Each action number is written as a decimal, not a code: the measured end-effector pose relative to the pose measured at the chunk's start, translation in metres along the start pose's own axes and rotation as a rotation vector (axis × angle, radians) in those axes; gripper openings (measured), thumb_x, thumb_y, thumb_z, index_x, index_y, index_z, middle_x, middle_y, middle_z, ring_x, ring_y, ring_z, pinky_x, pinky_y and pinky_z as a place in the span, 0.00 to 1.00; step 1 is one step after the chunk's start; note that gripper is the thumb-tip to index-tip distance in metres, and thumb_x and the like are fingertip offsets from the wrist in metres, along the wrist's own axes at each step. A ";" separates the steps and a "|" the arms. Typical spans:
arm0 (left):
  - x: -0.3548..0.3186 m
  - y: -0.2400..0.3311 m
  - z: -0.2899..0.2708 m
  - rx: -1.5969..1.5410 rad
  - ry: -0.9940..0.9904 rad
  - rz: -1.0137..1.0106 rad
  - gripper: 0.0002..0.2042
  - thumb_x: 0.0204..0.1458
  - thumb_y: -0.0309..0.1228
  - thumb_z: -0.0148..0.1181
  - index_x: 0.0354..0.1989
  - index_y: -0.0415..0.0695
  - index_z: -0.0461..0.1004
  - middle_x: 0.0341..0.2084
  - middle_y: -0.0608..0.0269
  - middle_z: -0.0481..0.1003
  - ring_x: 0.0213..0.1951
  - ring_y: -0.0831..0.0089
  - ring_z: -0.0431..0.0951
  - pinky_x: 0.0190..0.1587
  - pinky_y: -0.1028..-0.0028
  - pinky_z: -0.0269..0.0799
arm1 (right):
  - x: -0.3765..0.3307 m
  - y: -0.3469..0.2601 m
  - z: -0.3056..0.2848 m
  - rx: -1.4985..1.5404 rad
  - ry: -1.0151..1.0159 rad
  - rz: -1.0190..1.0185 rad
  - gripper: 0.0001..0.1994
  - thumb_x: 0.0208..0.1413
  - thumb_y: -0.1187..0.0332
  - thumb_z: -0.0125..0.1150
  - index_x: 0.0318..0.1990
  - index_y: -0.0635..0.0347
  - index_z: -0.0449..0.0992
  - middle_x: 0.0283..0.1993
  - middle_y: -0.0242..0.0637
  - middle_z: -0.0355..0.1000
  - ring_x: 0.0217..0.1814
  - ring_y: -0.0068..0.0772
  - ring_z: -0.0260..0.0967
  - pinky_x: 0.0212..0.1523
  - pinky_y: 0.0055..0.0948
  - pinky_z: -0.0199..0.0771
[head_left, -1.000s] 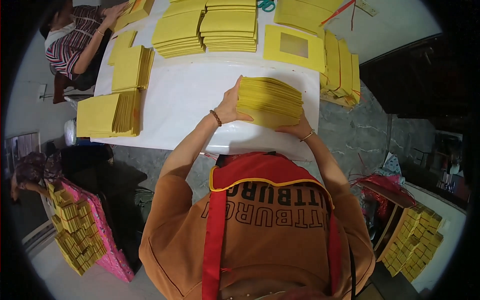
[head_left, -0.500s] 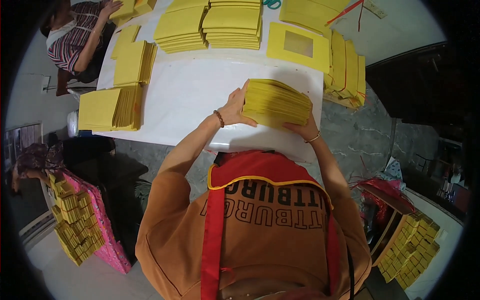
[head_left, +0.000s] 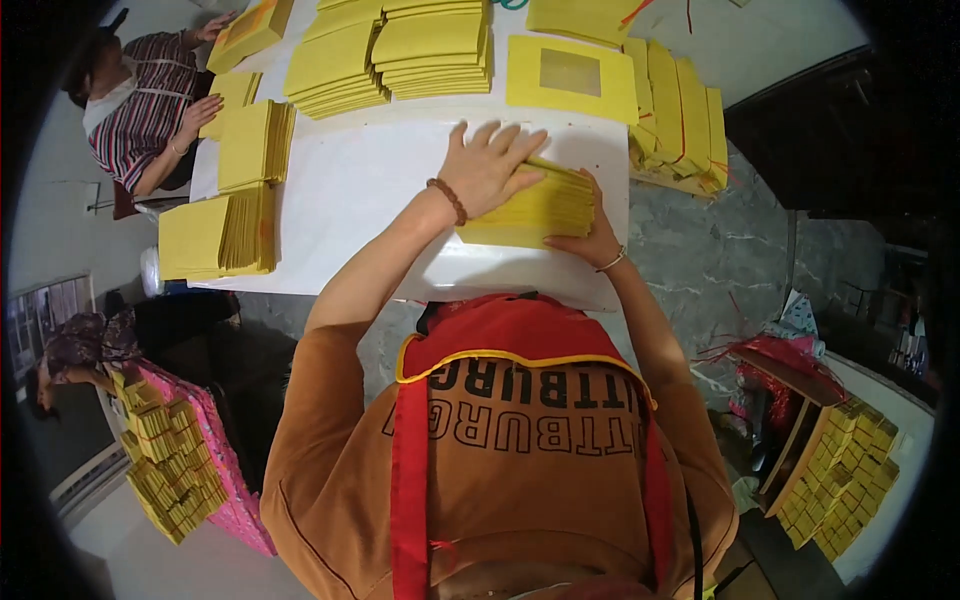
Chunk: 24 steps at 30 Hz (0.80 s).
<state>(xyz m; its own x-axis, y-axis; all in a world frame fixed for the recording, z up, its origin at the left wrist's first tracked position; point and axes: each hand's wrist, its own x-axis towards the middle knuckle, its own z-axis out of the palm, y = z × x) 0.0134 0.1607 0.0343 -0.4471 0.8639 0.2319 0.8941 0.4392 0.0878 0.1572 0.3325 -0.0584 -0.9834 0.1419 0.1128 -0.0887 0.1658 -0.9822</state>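
Note:
A thick stack of yellow envelope-like paper pieces (head_left: 525,214) rests near the front edge of the white table (head_left: 345,185), its layered edges facing me. My left hand (head_left: 490,168) lies across the stack's upper left part, fingers spread and stretched out. At the right end, my right hand (head_left: 586,238) grips the stack, with the thumb along the near side and the fingers partly hidden behind it.
Yellow stacks (head_left: 430,52) stand at the far side, more (head_left: 252,145) along the left edge. A windowed yellow sheet (head_left: 525,72) lies far right, beside tied bundles (head_left: 690,110). A co-worker's hand (head_left: 203,115) touches a left stack. Yellow bundles (head_left: 838,475) sit low right.
My left hand has gone from gripping the stack's left end to lying spread over its top. The right hand still holds the right end. The co-worker's second hand has come into view.

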 end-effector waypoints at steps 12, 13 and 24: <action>-0.016 -0.059 0.045 -1.242 -0.263 -0.278 0.23 0.59 0.42 0.40 0.57 0.40 0.58 0.50 0.55 0.65 0.50 0.71 0.65 0.53 0.74 0.60 | 0.006 0.003 0.000 0.060 0.044 0.084 0.44 0.32 0.71 0.74 0.56 0.61 0.49 0.51 0.38 0.60 0.54 0.30 0.60 0.53 0.30 0.64; -0.020 -0.059 0.044 -1.242 -0.267 -0.274 0.23 0.59 0.42 0.40 0.57 0.40 0.58 0.50 0.55 0.65 0.50 0.71 0.65 0.53 0.74 0.60 | 0.007 0.006 0.000 0.059 0.049 0.085 0.44 0.32 0.71 0.74 0.56 0.61 0.49 0.51 0.38 0.60 0.54 0.30 0.60 0.53 0.30 0.64; -0.066 -0.029 0.046 -1.213 -0.128 -0.143 0.62 0.25 0.32 0.76 0.64 0.43 0.29 0.61 0.45 0.47 0.63 0.55 0.48 0.63 0.65 0.45 | 0.011 0.002 -0.007 0.091 0.040 0.119 0.42 0.33 0.71 0.74 0.55 0.60 0.50 0.49 0.38 0.63 0.52 0.30 0.62 0.52 0.29 0.66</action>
<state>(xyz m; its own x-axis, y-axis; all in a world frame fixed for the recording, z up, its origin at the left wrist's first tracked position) 0.0157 0.1020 -0.0287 -0.4815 0.8747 0.0551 0.2513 0.0776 0.9648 0.1470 0.3408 -0.0577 -0.9809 0.1945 -0.0009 0.0121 0.0568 -0.9983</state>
